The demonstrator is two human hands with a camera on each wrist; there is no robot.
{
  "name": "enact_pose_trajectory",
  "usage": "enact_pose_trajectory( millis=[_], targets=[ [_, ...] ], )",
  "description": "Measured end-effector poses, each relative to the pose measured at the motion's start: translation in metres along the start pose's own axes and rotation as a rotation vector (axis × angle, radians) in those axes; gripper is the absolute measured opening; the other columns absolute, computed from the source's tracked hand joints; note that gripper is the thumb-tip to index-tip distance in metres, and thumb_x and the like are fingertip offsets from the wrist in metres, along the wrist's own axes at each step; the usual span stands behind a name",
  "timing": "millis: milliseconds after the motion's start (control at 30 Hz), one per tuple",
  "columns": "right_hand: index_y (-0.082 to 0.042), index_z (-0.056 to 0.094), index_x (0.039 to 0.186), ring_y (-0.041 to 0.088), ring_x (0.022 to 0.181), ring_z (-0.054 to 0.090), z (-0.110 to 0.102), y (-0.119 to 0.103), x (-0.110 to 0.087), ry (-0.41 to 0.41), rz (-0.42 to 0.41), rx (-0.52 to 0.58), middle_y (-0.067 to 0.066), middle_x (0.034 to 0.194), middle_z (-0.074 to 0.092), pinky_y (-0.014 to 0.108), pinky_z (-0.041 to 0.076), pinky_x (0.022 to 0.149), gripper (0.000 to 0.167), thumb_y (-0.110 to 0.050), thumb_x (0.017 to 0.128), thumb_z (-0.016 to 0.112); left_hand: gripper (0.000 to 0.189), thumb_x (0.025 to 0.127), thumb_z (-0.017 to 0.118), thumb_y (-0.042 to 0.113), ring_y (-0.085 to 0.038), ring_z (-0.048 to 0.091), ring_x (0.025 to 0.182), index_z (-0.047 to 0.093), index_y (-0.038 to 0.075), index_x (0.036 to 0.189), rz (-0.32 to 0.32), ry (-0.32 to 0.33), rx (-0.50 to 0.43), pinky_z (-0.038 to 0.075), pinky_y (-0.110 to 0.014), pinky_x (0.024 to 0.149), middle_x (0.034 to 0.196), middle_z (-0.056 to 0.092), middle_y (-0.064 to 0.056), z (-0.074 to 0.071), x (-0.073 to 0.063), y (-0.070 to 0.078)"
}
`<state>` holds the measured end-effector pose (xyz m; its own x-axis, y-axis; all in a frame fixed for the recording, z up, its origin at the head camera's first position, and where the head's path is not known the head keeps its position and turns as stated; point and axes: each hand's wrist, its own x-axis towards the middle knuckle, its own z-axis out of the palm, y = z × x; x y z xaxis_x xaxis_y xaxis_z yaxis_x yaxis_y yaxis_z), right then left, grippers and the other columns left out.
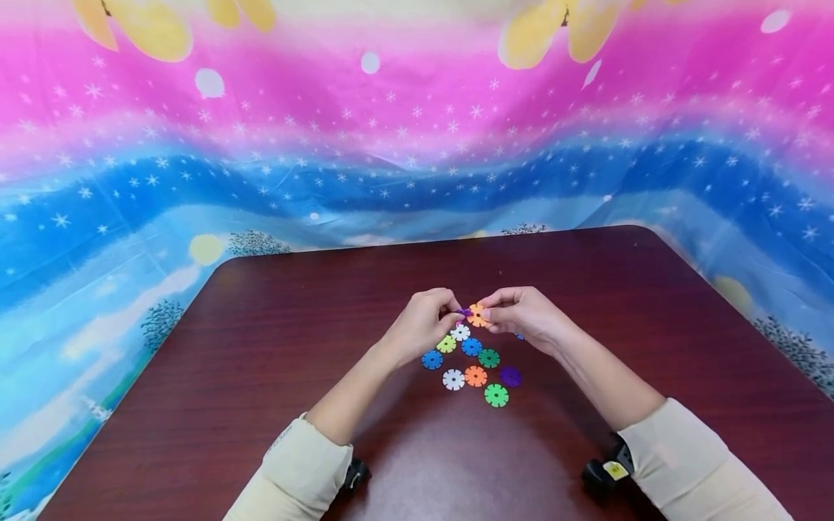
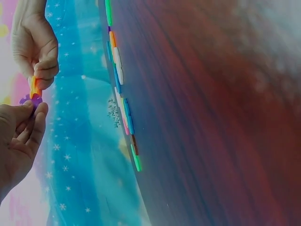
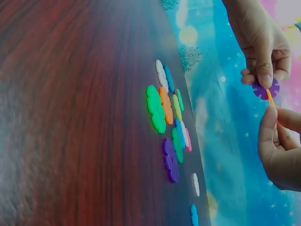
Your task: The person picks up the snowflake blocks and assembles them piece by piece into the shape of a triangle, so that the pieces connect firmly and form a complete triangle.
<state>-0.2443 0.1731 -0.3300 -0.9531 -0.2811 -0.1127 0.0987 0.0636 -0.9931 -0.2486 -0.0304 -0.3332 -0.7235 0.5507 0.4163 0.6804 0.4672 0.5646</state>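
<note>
Between its thumb and fingers, my left hand (image 1: 420, 325) pinches a purple notched disc (image 3: 258, 90). My right hand (image 1: 531, 318) pinches an orange notched disc (image 1: 478, 315) by its edge. Both are held up off the table, and the discs meet at their rims, roughly crosswise to each other. Whether their slots are engaged I cannot tell. Under the hands lie several more notched discs, among them a white disc (image 1: 460, 332), a yellow-green disc (image 1: 446, 344) and a dark green disc (image 1: 489, 358).
Nearer to me on the brown table (image 1: 293, 347) lie another orange disc (image 1: 476, 376), a dark purple disc (image 1: 511, 376) and a bright green disc (image 1: 496, 395). A blue disc (image 1: 519, 335) is partly hidden by the right hand. Behind the table hangs a patterned cloth (image 1: 417, 130).
</note>
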Motion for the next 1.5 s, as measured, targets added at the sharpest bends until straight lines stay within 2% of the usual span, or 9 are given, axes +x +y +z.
enact_pose_trajectory(
  millis=[167,300,467,567,667,833,1067,1200,1500],
  targets=[
    [0.011,0.056,0.112,0.016,0.072,0.061,-0.006,-0.001,0.000,-0.038,-0.007,-0.047,0.008,0.085,0.061,0.028,0.052,0.073,0.029,-0.009,0.090,0.060,0.006,0.085,0.065,0.003,-0.010,0.050,0.059,0.060,0.004,0.082,-0.033,-0.004,-0.021,0.045,-0.018,0.053,0.076,0.056,-0.002,-0.001,0.001,0.002],
    [0.012,0.053,0.115,0.027,0.081,0.062,-0.013,0.002,0.003,0.002,-0.026,-0.148,0.016,0.091,0.059,0.030,0.052,0.075,0.038,-0.019,0.094,0.056,0.004,0.086,0.064,0.005,-0.010,0.050,0.060,0.061,0.003,0.083,-0.056,-0.010,-0.021,0.045,-0.018,0.054,0.076,0.056,-0.002,-0.001,0.002,0.003],
    [0.007,0.057,0.115,0.037,0.089,0.062,-0.025,0.007,0.005,0.038,-0.046,-0.415,0.024,0.097,0.061,0.038,0.051,0.080,0.039,-0.025,0.093,0.057,0.004,0.087,0.063,0.007,-0.009,0.052,0.059,0.061,0.003,0.086,-0.102,-0.021,-0.028,0.046,-0.019,0.053,0.076,0.055,0.000,-0.002,0.001,0.002],
    [0.004,0.060,0.113,0.032,0.084,0.062,-0.032,0.010,0.006,0.035,-0.061,-0.609,0.019,0.093,0.063,0.041,0.050,0.078,0.035,-0.024,0.091,0.060,0.004,0.088,0.062,0.008,-0.009,0.052,0.057,0.061,0.004,0.087,-0.125,-0.023,-0.033,0.045,-0.020,0.052,0.075,0.054,0.000,-0.004,0.000,0.000],
    [0.003,0.061,0.110,0.024,0.076,0.059,-0.038,0.015,0.008,0.042,-0.087,-0.772,0.011,0.087,0.063,0.036,0.048,0.070,0.032,-0.020,0.088,0.063,0.004,0.089,0.062,0.009,-0.010,0.053,0.058,0.061,0.005,0.088,-0.129,-0.017,-0.035,0.046,-0.020,0.053,0.075,0.055,0.000,-0.005,0.000,-0.001],
    [0.006,0.062,0.106,0.017,0.072,0.054,-0.048,0.021,0.011,0.024,-0.101,-0.958,0.006,0.084,0.062,0.033,0.046,0.066,0.030,-0.012,0.083,0.068,0.004,0.088,0.063,0.010,-0.010,0.052,0.060,0.062,0.006,0.089,-0.142,0.006,-0.030,0.046,-0.020,0.056,0.078,0.057,0.001,-0.008,-0.001,-0.004],
    [0.007,0.062,0.108,0.025,0.082,0.054,-0.057,0.029,0.013,-0.048,-0.040,-1.089,0.014,0.091,0.061,0.038,0.048,0.072,0.035,-0.008,0.078,0.072,0.005,0.088,0.063,0.011,-0.014,0.051,0.060,0.062,0.006,0.089,-0.149,0.032,-0.061,0.045,-0.022,0.055,0.077,0.056,0.001,-0.011,-0.003,-0.007],
    [0.006,0.062,0.107,0.026,0.081,0.052,-0.059,0.033,0.014,-0.041,-0.004,-1.123,0.014,0.089,0.059,0.038,0.048,0.070,0.036,-0.009,0.076,0.074,0.005,0.088,0.063,0.010,-0.015,0.053,0.059,0.062,0.006,0.088,-0.154,0.039,-0.093,0.046,-0.023,0.054,0.076,0.057,0.000,-0.013,-0.003,-0.007],
    [0.001,0.061,0.096,0.025,0.077,0.051,-0.059,0.033,0.017,-0.034,0.005,-1.146,0.012,0.087,0.057,0.036,0.047,0.066,0.027,-0.010,0.076,0.075,0.005,0.089,0.062,0.011,-0.015,0.055,0.059,0.061,0.006,0.088,-0.169,0.035,-0.124,0.046,-0.025,0.051,0.079,0.062,-0.011,-0.014,-0.004,-0.007]
  ],
)
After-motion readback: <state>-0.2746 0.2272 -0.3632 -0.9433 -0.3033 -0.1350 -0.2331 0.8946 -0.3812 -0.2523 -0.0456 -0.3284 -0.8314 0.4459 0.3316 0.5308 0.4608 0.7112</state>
